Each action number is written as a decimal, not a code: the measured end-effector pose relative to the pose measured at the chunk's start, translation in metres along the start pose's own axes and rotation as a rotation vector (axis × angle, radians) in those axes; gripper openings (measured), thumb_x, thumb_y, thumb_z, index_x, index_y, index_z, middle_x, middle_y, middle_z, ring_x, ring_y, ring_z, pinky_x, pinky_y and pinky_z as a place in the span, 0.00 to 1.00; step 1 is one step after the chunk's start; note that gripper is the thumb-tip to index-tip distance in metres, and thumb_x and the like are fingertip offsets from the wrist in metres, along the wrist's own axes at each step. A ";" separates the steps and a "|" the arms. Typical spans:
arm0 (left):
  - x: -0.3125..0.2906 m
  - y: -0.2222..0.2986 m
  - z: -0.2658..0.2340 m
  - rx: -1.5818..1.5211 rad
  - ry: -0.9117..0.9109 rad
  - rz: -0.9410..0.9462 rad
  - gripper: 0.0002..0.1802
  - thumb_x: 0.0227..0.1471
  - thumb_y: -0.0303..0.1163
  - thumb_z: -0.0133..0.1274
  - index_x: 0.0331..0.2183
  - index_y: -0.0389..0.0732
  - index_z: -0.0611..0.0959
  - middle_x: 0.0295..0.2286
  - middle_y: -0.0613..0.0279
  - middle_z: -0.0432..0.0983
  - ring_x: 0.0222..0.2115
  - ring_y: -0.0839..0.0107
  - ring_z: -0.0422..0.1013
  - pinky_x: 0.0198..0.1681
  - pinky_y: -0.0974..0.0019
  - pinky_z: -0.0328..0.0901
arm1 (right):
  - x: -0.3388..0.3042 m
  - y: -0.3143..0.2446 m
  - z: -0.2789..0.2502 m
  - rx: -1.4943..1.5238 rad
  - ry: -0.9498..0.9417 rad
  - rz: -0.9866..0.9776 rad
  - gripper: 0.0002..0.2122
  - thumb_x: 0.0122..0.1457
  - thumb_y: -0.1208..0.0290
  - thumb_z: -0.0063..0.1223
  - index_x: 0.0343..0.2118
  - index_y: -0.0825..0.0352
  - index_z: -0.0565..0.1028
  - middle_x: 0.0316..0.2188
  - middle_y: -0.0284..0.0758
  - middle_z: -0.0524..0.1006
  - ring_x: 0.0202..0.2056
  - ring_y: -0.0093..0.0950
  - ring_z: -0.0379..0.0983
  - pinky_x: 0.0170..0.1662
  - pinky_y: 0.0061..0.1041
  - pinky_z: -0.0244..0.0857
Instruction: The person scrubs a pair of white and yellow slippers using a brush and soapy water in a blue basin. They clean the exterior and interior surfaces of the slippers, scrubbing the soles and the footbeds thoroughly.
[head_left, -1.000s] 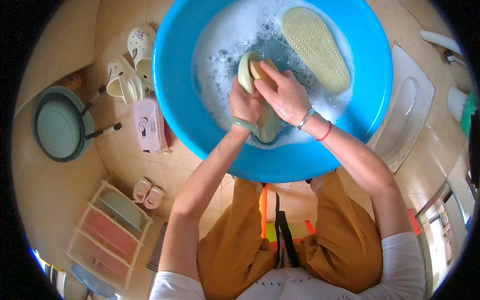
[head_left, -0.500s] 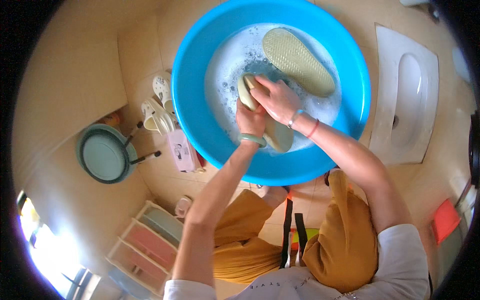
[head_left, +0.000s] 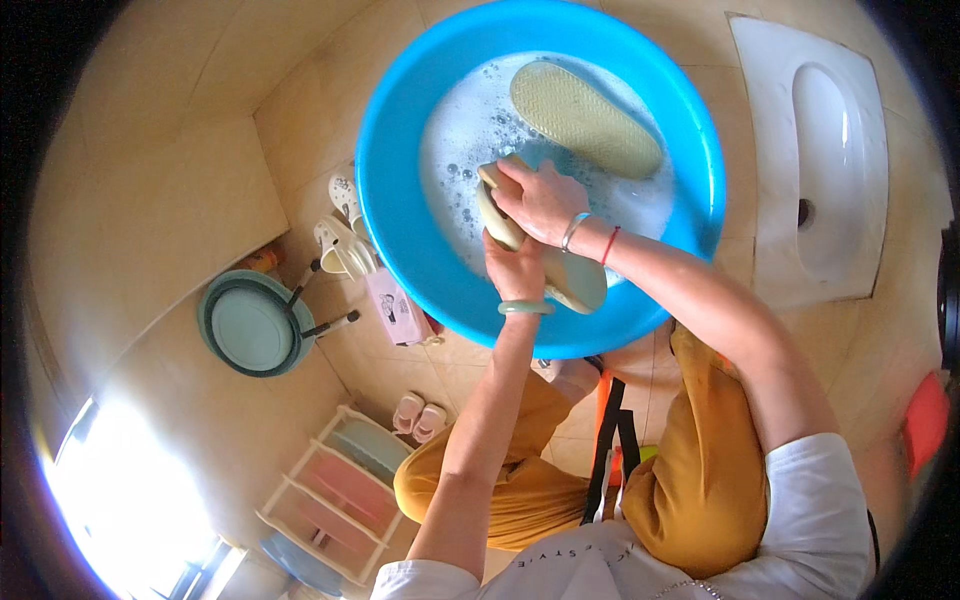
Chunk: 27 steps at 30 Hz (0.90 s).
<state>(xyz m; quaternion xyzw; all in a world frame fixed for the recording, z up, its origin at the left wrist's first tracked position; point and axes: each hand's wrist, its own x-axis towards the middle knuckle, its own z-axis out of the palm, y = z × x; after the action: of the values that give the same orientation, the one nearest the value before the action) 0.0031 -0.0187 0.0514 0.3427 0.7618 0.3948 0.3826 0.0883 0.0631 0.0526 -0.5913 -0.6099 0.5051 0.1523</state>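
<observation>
Over the soapy water, my left hand point(head_left: 515, 265) grips a pale green slipper point(head_left: 576, 282) from below, fingers wrapped round its side. Its sole end slants toward the near right, and the thick strap point(head_left: 497, 215) faces the far left. Bent over the strap end, my right hand point(head_left: 540, 200) has its fingers closed against the slipper. A tan edge shows by those fingertips; whether it is part of the slipper or something separate, I cannot tell. A second slipper point(head_left: 590, 118) floats sole up among the suds, beyond both hands.
The large blue basin point(head_left: 700, 215) surrounds my hands. A white squat toilet point(head_left: 775, 240) lies to the right. At left are white clogs point(head_left: 338, 245), a pink box point(head_left: 397, 310) and green basins point(head_left: 250, 325) against the wall. Pink slippers point(head_left: 420, 415) sit beside a shelf rack point(head_left: 300, 490).
The view has shifted slightly. My right hand has moved a little along the strap end of the slipper, and the slipper has tilted slightly. Both hands keep hold; the floating slipper stays put.
</observation>
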 end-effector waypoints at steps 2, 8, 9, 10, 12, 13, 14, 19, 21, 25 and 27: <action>-0.002 -0.006 -0.001 0.012 0.024 0.001 0.26 0.49 0.28 0.62 0.49 0.35 0.72 0.42 0.56 0.77 0.42 0.68 0.73 0.46 0.65 0.68 | -0.005 -0.001 -0.001 -0.005 -0.029 0.026 0.18 0.59 0.50 0.42 0.48 0.51 0.72 0.39 0.57 0.72 0.32 0.55 0.75 0.37 0.50 0.71; 0.005 -0.010 -0.001 -0.098 -0.002 -0.004 0.27 0.48 0.28 0.62 0.49 0.34 0.72 0.41 0.55 0.77 0.41 0.68 0.73 0.45 0.64 0.69 | -0.031 0.013 -0.003 0.128 -0.061 -0.062 0.19 0.59 0.49 0.43 0.49 0.50 0.72 0.35 0.57 0.73 0.32 0.56 0.75 0.34 0.49 0.72; -0.001 0.001 0.008 0.078 0.003 -0.005 0.26 0.49 0.28 0.62 0.49 0.34 0.72 0.40 0.55 0.77 0.40 0.68 0.73 0.44 0.64 0.69 | -0.016 0.027 0.000 0.130 -0.035 -0.064 0.19 0.59 0.48 0.43 0.49 0.50 0.72 0.35 0.56 0.73 0.32 0.55 0.75 0.34 0.50 0.71; 0.000 -0.001 0.009 0.073 0.010 -0.008 0.25 0.49 0.29 0.62 0.48 0.34 0.73 0.40 0.55 0.78 0.40 0.67 0.73 0.43 0.64 0.69 | -0.011 0.028 0.009 0.035 -0.017 -0.061 0.19 0.59 0.49 0.43 0.48 0.51 0.73 0.36 0.55 0.73 0.33 0.55 0.75 0.35 0.50 0.72; -0.001 -0.002 0.006 0.107 -0.003 -0.009 0.25 0.48 0.29 0.62 0.48 0.34 0.73 0.40 0.54 0.78 0.40 0.66 0.73 0.43 0.64 0.69 | -0.003 0.020 0.011 -0.032 0.010 0.013 0.18 0.59 0.49 0.44 0.48 0.51 0.73 0.37 0.54 0.73 0.33 0.55 0.76 0.37 0.49 0.72; -0.001 -0.002 0.005 0.123 -0.005 -0.009 0.26 0.48 0.29 0.62 0.48 0.34 0.73 0.40 0.54 0.78 0.41 0.66 0.73 0.43 0.64 0.69 | -0.002 0.013 0.007 -0.004 0.018 0.085 0.18 0.59 0.49 0.44 0.48 0.51 0.72 0.37 0.54 0.73 0.33 0.55 0.76 0.37 0.49 0.72; -0.001 -0.003 0.006 0.145 0.018 -0.004 0.25 0.48 0.29 0.62 0.48 0.34 0.73 0.40 0.54 0.78 0.41 0.66 0.73 0.43 0.64 0.69 | 0.003 0.016 0.004 -0.006 -0.052 0.102 0.19 0.59 0.49 0.44 0.49 0.50 0.71 0.39 0.54 0.73 0.33 0.55 0.76 0.38 0.49 0.71; 0.014 -0.028 -0.011 -0.431 -0.095 -0.150 0.24 0.50 0.27 0.61 0.48 0.33 0.73 0.42 0.54 0.77 0.43 0.67 0.73 0.44 0.65 0.70 | -0.052 0.005 0.006 0.143 0.052 -0.107 0.18 0.59 0.50 0.45 0.50 0.48 0.70 0.38 0.57 0.72 0.33 0.56 0.75 0.37 0.51 0.70; 0.012 -0.032 -0.009 -0.175 -0.124 -0.110 0.25 0.50 0.27 0.61 0.49 0.33 0.72 0.44 0.54 0.76 0.43 0.68 0.73 0.45 0.66 0.69 | -0.037 0.011 0.003 0.114 -0.029 -0.047 0.18 0.59 0.49 0.45 0.50 0.47 0.71 0.38 0.57 0.73 0.35 0.55 0.75 0.38 0.50 0.70; 0.000 -0.040 0.001 -0.065 -0.107 -0.171 0.29 0.48 0.32 0.64 0.50 0.34 0.73 0.43 0.55 0.77 0.43 0.68 0.72 0.47 0.65 0.68 | 0.007 0.009 -0.001 -0.121 -0.081 0.060 0.18 0.60 0.50 0.44 0.50 0.49 0.71 0.38 0.55 0.73 0.35 0.54 0.75 0.39 0.50 0.70; 0.004 -0.042 -0.005 -0.104 -0.075 -0.166 0.30 0.47 0.33 0.64 0.50 0.33 0.73 0.43 0.55 0.77 0.44 0.69 0.72 0.47 0.65 0.68 | -0.006 0.003 0.000 -0.086 -0.097 0.054 0.19 0.60 0.49 0.43 0.52 0.49 0.70 0.39 0.55 0.72 0.33 0.55 0.75 0.38 0.50 0.71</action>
<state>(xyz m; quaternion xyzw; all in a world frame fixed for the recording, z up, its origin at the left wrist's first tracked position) -0.0121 -0.0363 0.0154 0.2725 0.7511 0.3877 0.4596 0.0918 0.0571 0.0523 -0.5885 -0.6214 0.5104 0.0836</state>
